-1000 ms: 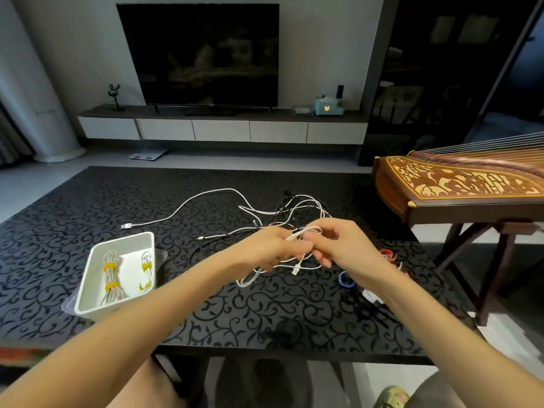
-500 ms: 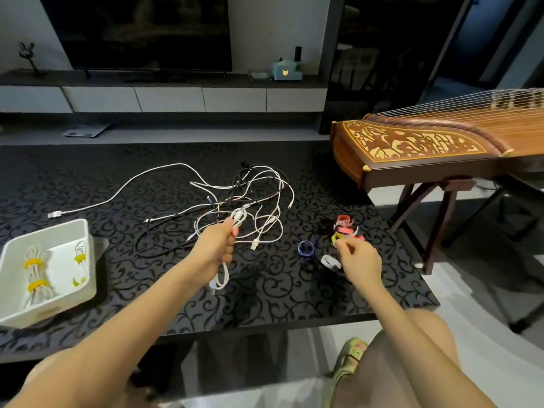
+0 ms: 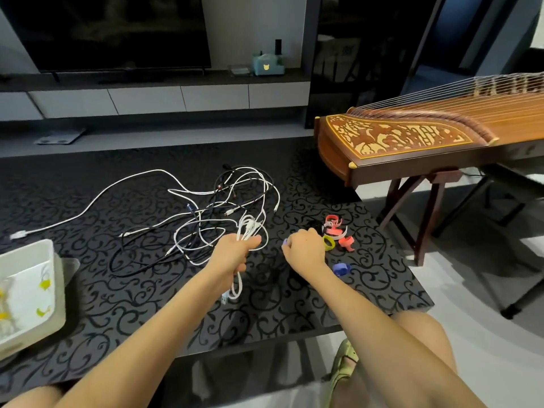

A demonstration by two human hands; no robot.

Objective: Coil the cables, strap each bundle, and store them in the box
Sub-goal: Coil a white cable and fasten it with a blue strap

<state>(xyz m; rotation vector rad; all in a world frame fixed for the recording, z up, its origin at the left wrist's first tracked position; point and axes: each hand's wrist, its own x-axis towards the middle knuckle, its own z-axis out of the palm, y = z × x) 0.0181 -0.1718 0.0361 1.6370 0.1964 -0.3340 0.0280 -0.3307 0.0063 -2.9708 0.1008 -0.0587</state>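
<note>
Dark table (image 3: 294, 304) with a glossy black scroll pattern filled the view, a carved wooden guzheng (image 3: 412, 142) on its stand off the far right corner. At the left edge sat the white plastic box (image 3: 57, 290), smooth-walled and open, with yellow ties showing inside, though what they bound was blurred. Mid-table sprawled the loose cables (image 3: 206, 207), thin white and black cords looped over one another. And the bundle was up! The left hand (image 3: 235, 251) gripped the coiled white cable (image 3: 248, 228) around its middle, fingers wrapped tight, loops poking out beyond the hand and more hanging out below it with a plug dangling. Its long axis ran away from the person, slightly tilted. The right hand (image 3: 304, 250) sat just right of that bundle, near but apart, fingers curled and pinching what looked like a purple strap (image 3: 285, 242). So the bundle lay to the left of the strap hand, a short reach across. Behind the right hand lay the spare straps (image 3: 335, 231), soft curled bands in pink and yellow, and a blue strap (image 3: 341, 268) lay nearer the person.
</note>
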